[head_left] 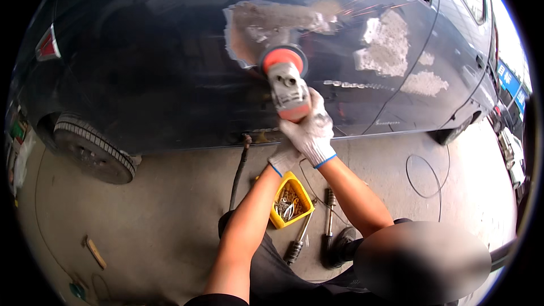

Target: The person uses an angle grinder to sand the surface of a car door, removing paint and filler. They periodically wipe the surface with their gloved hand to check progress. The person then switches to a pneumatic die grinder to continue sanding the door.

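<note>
Two gloved hands, right [310,127] and left [283,158], clamped on grey angle grinder [288,88] (sparks flying), disc against glossy car panel [170,68].

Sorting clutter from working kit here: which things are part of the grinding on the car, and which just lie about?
In use: angle grinder, right hand, left hand, sanded patch on car panel.
Lying about: yellow tray, two tools on the floor, wood scrap.

A yellow tray [306,194] of bolts sits on the concrete floor [170,215], two tools [327,221] beside it, a wheel [90,150] at left.
</note>
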A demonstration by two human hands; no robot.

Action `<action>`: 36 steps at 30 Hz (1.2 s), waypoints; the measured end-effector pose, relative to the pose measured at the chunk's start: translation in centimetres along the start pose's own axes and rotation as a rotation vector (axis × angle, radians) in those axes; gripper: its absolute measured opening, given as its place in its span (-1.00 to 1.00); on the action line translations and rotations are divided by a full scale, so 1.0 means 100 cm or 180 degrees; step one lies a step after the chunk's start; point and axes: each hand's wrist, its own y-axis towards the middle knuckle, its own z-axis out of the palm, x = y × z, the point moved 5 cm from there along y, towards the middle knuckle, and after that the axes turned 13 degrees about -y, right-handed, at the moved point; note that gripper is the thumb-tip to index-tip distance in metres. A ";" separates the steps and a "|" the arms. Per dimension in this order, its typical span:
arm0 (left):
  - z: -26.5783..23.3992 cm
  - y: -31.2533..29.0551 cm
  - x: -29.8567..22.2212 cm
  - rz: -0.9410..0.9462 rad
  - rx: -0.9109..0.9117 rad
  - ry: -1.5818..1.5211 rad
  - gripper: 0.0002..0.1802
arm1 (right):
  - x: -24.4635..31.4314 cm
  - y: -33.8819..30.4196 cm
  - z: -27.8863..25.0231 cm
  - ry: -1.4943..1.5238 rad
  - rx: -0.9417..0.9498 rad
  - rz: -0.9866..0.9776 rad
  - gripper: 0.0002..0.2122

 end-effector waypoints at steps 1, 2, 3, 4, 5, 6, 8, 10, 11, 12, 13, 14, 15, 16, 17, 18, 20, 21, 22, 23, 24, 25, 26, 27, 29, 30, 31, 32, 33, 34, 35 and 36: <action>-0.002 0.001 -0.007 0.0033 0.0008 0.0062 -0.35 | 0.011 0.002 -0.005 -0.0100 -0.0001 -0.0090 -0.19; -0.005 0.004 -0.015 -0.0004 0.0054 0.0115 -0.34 | 0.027 0.006 -0.009 -0.0178 0.0036 -0.0200 -0.20; -0.007 0.006 -0.030 0.0012 0.0089 0.0211 -0.34 | 0.041 0.013 -0.003 -0.0005 0.0040 -0.0425 -0.23; -0.008 0.008 -0.034 -0.0047 0.0134 0.0258 -0.33 | 0.050 0.018 -0.003 -0.0091 0.0261 -0.0462 -0.25; -0.007 0.009 -0.034 -0.0072 0.0172 0.0320 -0.32 | 0.055 0.020 -0.007 -0.0170 0.0484 -0.0500 -0.28; -0.004 0.006 -0.037 -0.0001 0.0173 0.0579 -0.31 | 0.056 0.017 -0.009 -0.0082 0.0422 -0.0490 -0.32; 0.009 -0.005 -0.036 0.0300 0.0164 0.1584 -0.30 | 0.038 0.006 -0.013 -0.0130 0.0094 -0.0283 -0.32; 0.018 -0.010 -0.032 0.0523 0.0070 0.2248 -0.28 | 0.028 0.007 -0.020 0.0084 0.0026 -0.0026 -0.30; 0.015 -0.007 -0.031 0.0333 0.0137 0.1824 -0.29 | 0.029 0.009 -0.022 0.0210 -0.0046 0.0024 -0.30; 0.012 0.000 -0.032 0.0141 0.0205 0.1399 -0.29 | 0.033 0.011 -0.022 0.0022 -0.0020 0.0015 -0.30; 0.012 0.002 -0.032 0.0119 0.0225 0.1292 -0.31 | 0.041 0.014 -0.027 -0.0170 0.0007 0.0027 -0.30; 0.012 0.003 -0.033 0.0088 0.0243 0.1189 -0.32 | 0.042 0.016 -0.027 -0.0156 0.0066 0.0022 -0.29; 0.011 0.005 -0.034 0.0054 0.0264 0.1090 -0.34 | 0.042 0.019 -0.026 -0.0140 0.0124 0.0016 -0.28; 0.014 0.010 -0.035 0.0196 0.0355 0.1600 -0.35 | 0.041 0.020 -0.026 -0.0122 0.0183 0.0008 -0.27; 0.018 0.014 -0.039 0.0380 0.0438 0.2100 -0.36 | 0.032 0.020 -0.026 -0.0025 0.0037 0.0053 -0.23; 0.018 0.013 -0.033 0.0007 0.0272 0.1944 -0.37 | 0.022 0.021 -0.028 0.0102 -0.0057 0.0242 -0.22; 0.028 0.013 -0.023 -0.0124 0.0284 0.2091 -0.41 | 0.006 0.021 -0.035 0.0388 -0.0255 0.0430 -0.20; 0.034 0.013 -0.025 0.0134 0.0402 0.2085 -0.44 | 0.007 0.022 -0.034 0.0230 -0.0218 0.0325 -0.20; 0.045 0.011 -0.029 0.0372 0.0523 0.2090 -0.46 | 0.009 0.022 -0.035 0.0082 -0.0196 0.0267 -0.20; 0.041 0.013 -0.031 0.0241 0.0418 0.1972 -0.50 | 0.017 0.022 -0.035 -0.0035 -0.0157 0.0199 -0.20; 0.037 0.014 -0.034 0.0112 0.0310 0.1851 -0.54 | 0.028 0.024 -0.037 -0.0153 -0.0079 0.0183 -0.21; 0.033 0.016 -0.037 0.0000 0.0196 0.1718 -0.58 | 0.033 0.030 -0.032 0.0094 -0.0145 -0.0061 -0.20; 0.032 0.015 -0.040 -0.0103 0.0191 0.2125 -0.58 | 0.029 0.028 -0.034 -0.0032 -0.0178 0.0138 -0.21; 0.031 0.015 -0.037 -0.0188 0.0196 0.2170 -0.56 | 0.026 0.024 -0.038 -0.0156 -0.0209 0.0336 -0.21; 0.041 0.015 -0.027 -0.0330 0.0312 0.2123 -0.52 | 0.006 0.019 -0.046 0.0054 -0.0415 0.0666 -0.27; 0.045 0.014 -0.021 -0.0394 0.0388 0.2058 -0.49 | 0.000 0.018 -0.047 0.0244 -0.0554 0.0632 -0.29; 0.048 0.012 -0.021 -0.0498 0.0499 0.2315 -0.49 | 0.000 0.016 -0.051 0.0463 -0.0692 0.0640 -0.31; 0.044 0.015 -0.030 -0.0219 0.0555 0.2867 -0.45 | 0.004 0.018 -0.051 0.0320 -0.0644 0.0626 -0.33; 0.037 0.027 -0.032 0.0340 0.0665 0.2473 -0.41 | 0.016 0.024 -0.049 0.0292 -0.0487 0.0269 -0.29; 0.031 0.036 -0.036 0.0879 0.0836 0.2119 -0.36 | 0.031 0.029 -0.045 0.0145 -0.0385 0.0132 -0.26; 0.031 0.035 -0.034 0.0456 0.0822 0.1465 -0.36 | 0.036 0.033 -0.039 -0.0040 -0.0277 0.0033 -0.24; 0.032 0.034 -0.032 0.0054 0.0733 0.0805 -0.36 | 0.035 0.035 -0.039 -0.0124 -0.0132 0.0126 -0.21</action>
